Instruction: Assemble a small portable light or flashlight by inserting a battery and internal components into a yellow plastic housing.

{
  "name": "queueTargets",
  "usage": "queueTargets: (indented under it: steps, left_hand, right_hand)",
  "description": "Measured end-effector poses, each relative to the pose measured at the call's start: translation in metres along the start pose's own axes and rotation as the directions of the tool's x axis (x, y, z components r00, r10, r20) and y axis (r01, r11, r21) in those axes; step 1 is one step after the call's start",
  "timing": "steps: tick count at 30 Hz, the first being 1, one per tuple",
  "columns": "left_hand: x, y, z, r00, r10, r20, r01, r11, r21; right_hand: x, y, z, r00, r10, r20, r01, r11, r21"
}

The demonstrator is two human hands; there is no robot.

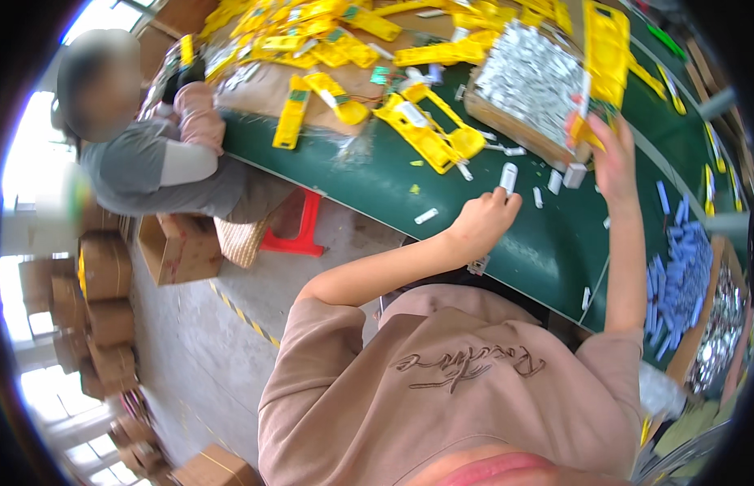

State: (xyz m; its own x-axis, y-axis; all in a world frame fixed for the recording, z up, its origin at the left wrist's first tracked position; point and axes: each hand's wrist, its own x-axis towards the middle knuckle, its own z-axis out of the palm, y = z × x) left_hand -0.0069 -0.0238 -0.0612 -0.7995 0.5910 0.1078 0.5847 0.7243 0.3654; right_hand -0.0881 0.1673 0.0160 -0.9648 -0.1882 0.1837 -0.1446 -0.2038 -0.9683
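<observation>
My left hand (484,224) is closed in a pinch over the green table, with a small white rectangular plastic piece (509,176) at its fingertips. Over the right edge of the cardboard box, my right hand (615,158) grips a long yellow plastic shell (606,53) by its near end. A bit of green shows on the shell just above the fingers. Inside the cardboard box (506,130) lies a heap of small silvery pieces (529,77). Yellow frames (429,134) with white parts lie left of the box.
Yellow shells (312,32) are piled at the far side of the green table (369,186). Blue sticks (677,279) are heaped at the right. Another person (162,154) sits at the left, near a red stool (300,227). Cartons (105,283) stand on the floor.
</observation>
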Motion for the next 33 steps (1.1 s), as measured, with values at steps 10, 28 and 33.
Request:
queueTargets:
  steps: [10,28,33]
  left_hand:
    - [-0.039,-0.073,-0.097,0.947,-0.319,0.022,0.234,0.645,-0.728]
    - [-0.067,-0.028,-0.05,0.953,-0.203,0.223,0.293,0.441,-0.849]
    - [-0.07,-0.135,-0.152,0.799,-0.597,-0.069,0.094,0.237,-0.967]
  right_hand:
    - [-0.024,-0.005,-0.018,0.992,0.076,-0.1,-0.099,0.964,-0.248]
    - [-0.062,0.008,-0.013,0.984,0.166,-0.064,-0.175,0.963,-0.206]
    - [-0.079,0.007,-0.016,0.983,0.186,-0.003,-0.186,0.982,-0.039]
